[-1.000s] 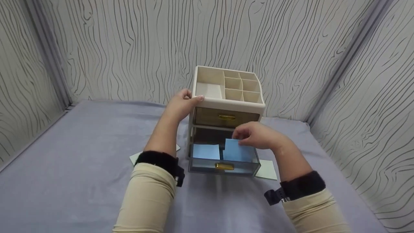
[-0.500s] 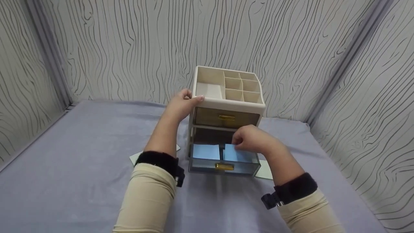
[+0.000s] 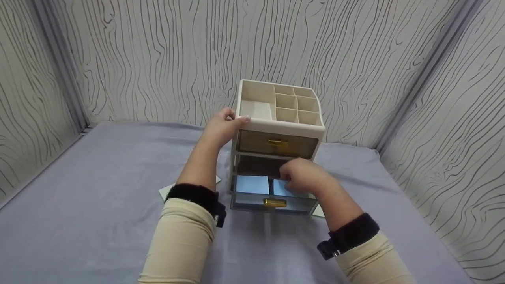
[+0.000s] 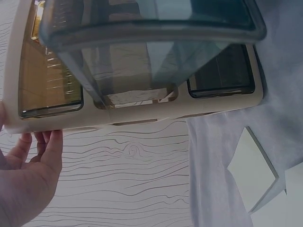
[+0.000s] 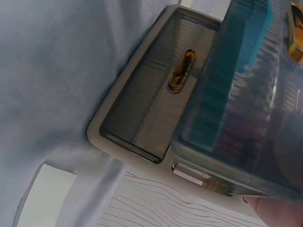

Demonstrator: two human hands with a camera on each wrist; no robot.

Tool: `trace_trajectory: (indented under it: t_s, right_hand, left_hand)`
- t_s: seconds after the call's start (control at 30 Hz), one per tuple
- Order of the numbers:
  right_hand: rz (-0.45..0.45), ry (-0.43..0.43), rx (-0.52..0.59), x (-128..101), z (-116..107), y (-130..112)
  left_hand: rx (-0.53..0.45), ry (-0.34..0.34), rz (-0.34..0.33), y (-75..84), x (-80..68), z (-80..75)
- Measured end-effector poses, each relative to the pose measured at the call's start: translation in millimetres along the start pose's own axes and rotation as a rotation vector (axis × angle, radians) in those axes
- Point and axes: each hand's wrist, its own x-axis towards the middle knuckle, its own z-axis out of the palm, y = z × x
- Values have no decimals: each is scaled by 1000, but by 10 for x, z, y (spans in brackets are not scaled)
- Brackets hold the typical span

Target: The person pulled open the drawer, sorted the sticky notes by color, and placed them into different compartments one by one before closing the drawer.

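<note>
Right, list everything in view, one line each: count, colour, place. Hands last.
Organiser: one, cream, on the cloth.
Upper drawer: one, smoky, gold handle, closed.
Lower drawer: one, smoky, gold handle, pulled out.
Blue pads: two, side by side in the lower drawer.
Pale sheets: two, beside the organiser on either side.
Cloth: one, lilac, covering the table.
Left hand: grips the organiser's top corner.
Right hand: on the right blue pad.

Your desk [image 3: 98, 205] is covered with a grey-lilac cloth. The beige drawer organizer [image 3: 276, 130] sits directly on it toward the back. Pale paper cards lie flat beside it: one to its left [image 3: 163, 192], one at its right front corner [image 3: 318, 212].
</note>
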Motion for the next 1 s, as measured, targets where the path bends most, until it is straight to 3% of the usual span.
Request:
trace_trajectory:
  t_s: [0.23, 0.5, 0.7, 0.9, 1.0]
  right_hand:
    - [-51, -5, -6, -19, -1, -3]
    - [-214, 215, 72, -135, -44, 25]
    - [-309, 288, 148, -251, -161, -146]
    - [-340, 259, 188, -386, -165, -336]
    - [-367, 229, 157, -437, -124, -412]
  left_hand:
    - [6, 0, -13, 0, -4, 5]
    - [-11, -13, -18, -5, 8, -7]
    - [-31, -10, 3, -17, 16, -12]
    - [-34, -7, 8, -19, 14, -1]
    - [-31, -7, 8, -19, 15, -3]
